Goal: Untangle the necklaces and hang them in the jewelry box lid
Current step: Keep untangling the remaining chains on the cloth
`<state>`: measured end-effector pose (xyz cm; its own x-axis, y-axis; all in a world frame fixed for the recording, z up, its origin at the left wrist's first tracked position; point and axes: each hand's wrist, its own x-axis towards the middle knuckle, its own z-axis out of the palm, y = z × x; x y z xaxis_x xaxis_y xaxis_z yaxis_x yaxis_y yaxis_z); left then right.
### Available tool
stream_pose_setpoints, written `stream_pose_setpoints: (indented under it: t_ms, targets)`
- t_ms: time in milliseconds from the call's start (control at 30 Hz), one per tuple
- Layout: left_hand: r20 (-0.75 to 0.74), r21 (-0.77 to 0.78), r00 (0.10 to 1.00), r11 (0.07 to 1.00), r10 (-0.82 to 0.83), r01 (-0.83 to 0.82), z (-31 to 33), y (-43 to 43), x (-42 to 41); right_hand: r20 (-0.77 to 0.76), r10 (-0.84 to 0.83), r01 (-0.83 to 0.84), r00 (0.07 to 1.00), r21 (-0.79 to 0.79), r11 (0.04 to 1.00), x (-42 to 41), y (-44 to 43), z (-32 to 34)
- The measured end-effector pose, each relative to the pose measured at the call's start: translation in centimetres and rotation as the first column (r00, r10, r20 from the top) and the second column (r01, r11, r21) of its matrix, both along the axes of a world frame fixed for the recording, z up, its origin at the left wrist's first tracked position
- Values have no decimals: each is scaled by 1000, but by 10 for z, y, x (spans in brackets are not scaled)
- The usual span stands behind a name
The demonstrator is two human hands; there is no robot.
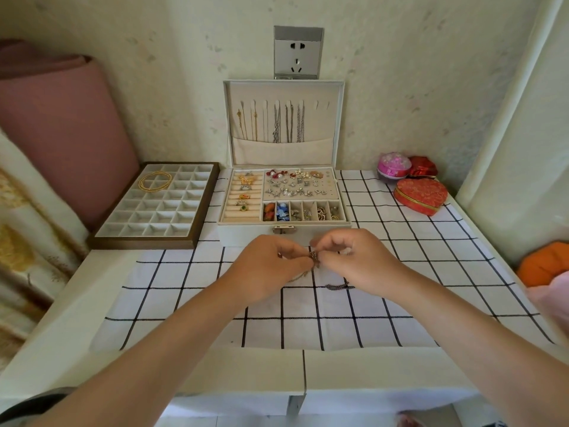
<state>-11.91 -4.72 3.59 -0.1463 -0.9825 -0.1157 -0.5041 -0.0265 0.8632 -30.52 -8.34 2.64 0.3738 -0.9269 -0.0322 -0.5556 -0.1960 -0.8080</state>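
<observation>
A brown-framed compartment tray sits at the far left of the desk, with a coiled gold chain lying in its far cells. To its right, at centre against the wall, a white jewelry box stands open. Its upright lid already carries several hung necklaces, gold on the left and silver toward the middle. The hooks at the lid's right end look free.

Near the viewer, over a black-and-white checked cloth, two hands meet just in front of the box. The left hand has its fingers curled, pinching a small dark tangled necklace. The right hand pinches the same knot from the other side. A loose length of chain trails on the cloth below the hands.

Far right sits a red heart-shaped box.

The step in hand seems to be untangling. The next move probably calls for gently teasing the strands apart, then lifting the freed necklace to a spare hook.
</observation>
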Motion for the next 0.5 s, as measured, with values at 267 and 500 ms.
stream_pose_setpoints:
  t_ms: [267, 500]
  targets:
    - [9, -7, 998, 998, 61, -61, -3, -1, -2, 44, -140, 142, 989, -50, 989, 4, 6, 3]
    - [35, -32, 996, 996, 83, -82, -6, 1, -3, 74, -104, 98, 992, 76, 992, 2, 5, 3]
